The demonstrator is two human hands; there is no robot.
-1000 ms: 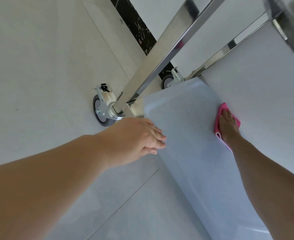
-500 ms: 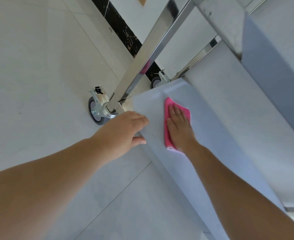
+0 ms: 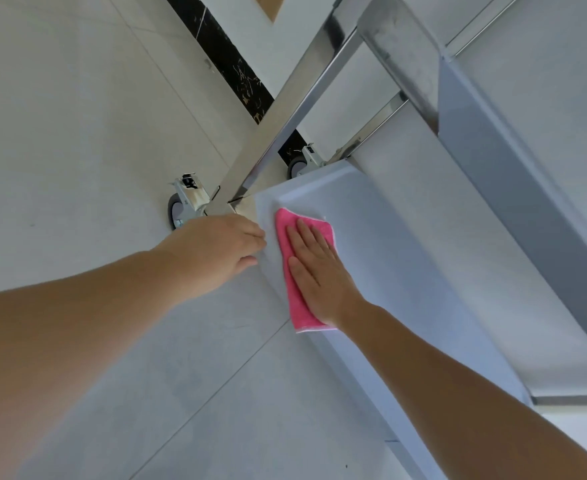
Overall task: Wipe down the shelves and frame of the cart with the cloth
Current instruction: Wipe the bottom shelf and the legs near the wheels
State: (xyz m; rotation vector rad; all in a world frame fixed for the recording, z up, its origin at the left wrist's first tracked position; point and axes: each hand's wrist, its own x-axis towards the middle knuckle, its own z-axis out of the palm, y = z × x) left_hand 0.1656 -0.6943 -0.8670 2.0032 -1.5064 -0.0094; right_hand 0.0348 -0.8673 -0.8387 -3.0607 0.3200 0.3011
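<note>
A pink cloth (image 3: 294,282) lies flat on the cart's pale bottom shelf (image 3: 399,271), close to its left rim. My right hand (image 3: 316,271) presses on the cloth with straight, spread fingers. My left hand (image 3: 219,247) grips the shelf's left edge near the corner, fingers curled over the rim and the thumb below. A shiny steel post (image 3: 285,116) of the cart frame rises from that corner. An upper shelf (image 3: 513,188) overhangs on the right.
Two caster wheels stand on the pale tiled floor: one (image 3: 178,209) by the near corner post, another (image 3: 297,166) further back. A black marbled skirting strip (image 3: 229,67) runs along the wall. A thin steel rail (image 3: 375,129) borders the shelf's far end.
My right hand has slid the cloth leftwards across the bottom shelf, from its right side to the left rim. My left hand has stayed on the shelf's edge. The view has tilted.
</note>
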